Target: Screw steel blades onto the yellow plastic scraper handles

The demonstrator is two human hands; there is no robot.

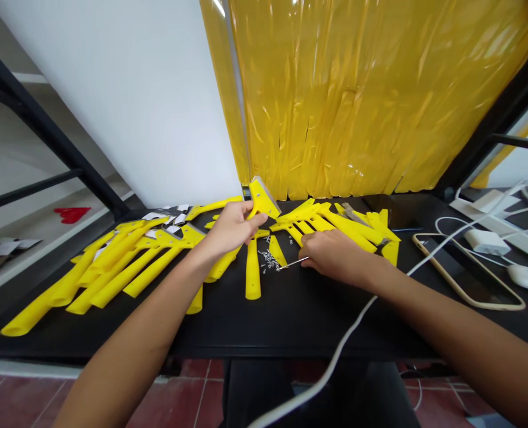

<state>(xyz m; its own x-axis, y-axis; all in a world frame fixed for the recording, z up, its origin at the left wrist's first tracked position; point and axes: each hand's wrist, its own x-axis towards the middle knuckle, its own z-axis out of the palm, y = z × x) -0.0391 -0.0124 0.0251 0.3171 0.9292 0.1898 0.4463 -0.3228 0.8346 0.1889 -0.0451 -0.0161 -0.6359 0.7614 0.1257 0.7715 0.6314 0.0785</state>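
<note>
My left hand (234,226) pinches a yellow scraper (262,199) by its head, with the metal blade edge up and its handle pointing down towards me. My right hand (328,252) is closed around a screwdriver, whose thin metal shaft (294,262) points left. The shaft's tip is at a pile of small screws (270,261) on the black table (264,327). Several assembled yellow scrapers (125,267) lie to the left of my left hand. More yellow parts (344,229) are heaped behind and beside my right hand.
A phone in a pale case (468,270) lies at the right, near white chargers (489,242) and cables. One white cable (348,342) crosses the table's front edge below my right forearm. Yellow plastic sheeting (357,101) and a white panel (148,101) stand behind the table.
</note>
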